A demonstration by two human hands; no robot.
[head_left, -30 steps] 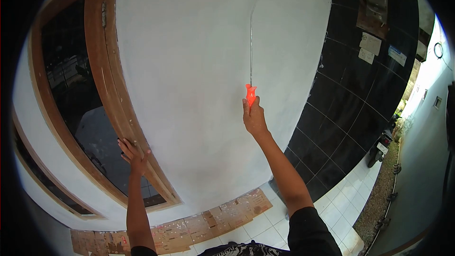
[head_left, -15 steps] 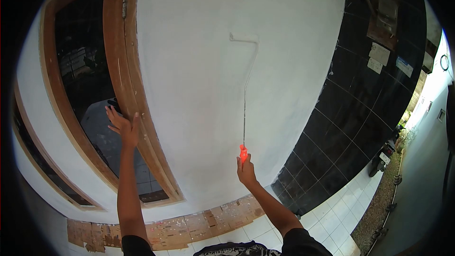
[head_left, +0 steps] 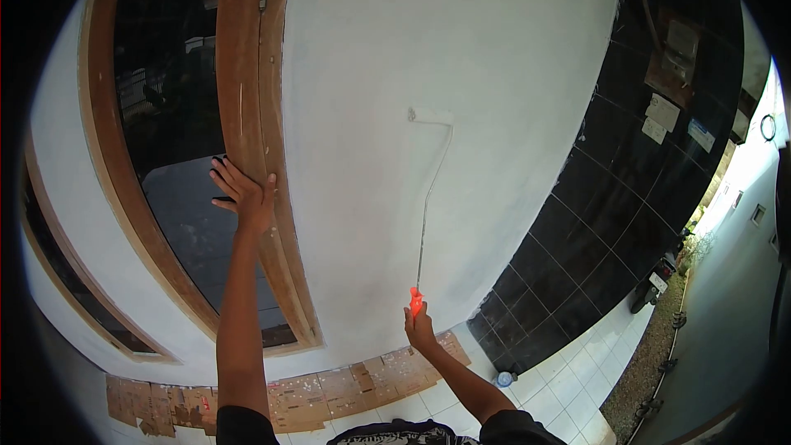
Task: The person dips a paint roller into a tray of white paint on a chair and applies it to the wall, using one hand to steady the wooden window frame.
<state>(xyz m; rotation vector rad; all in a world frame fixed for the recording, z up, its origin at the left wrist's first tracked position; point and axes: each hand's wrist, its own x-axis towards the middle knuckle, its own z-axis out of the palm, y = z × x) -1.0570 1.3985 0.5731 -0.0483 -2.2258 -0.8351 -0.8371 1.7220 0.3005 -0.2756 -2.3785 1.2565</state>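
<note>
My right hand [head_left: 420, 330] is closed around the orange handle of a paint roller [head_left: 415, 303]. Its thin metal rod rises from the handle and bends near the top to a white roller sleeve [head_left: 431, 117], which lies against the white wall [head_left: 362, 189]. My left hand [head_left: 249, 196] has its fingers spread and rests on the brown wooden window frame [head_left: 245, 91], with some fingertips over the dark glass [head_left: 169, 124]. Nothing is in the left hand.
Paint-spotted cardboard [head_left: 329, 393] covers the floor along the wall's foot. Black tiles [head_left: 601, 173] border the wall on the right, with an electric meter box [head_left: 680, 49] on them. A small blue-and-white container [head_left: 504, 379] stands on the white floor tiles [head_left: 556, 375].
The roller has moved down the wall with my right hand lower. My left hand stays on the window frame. The view has shifted, and the small container has come into sight.
</note>
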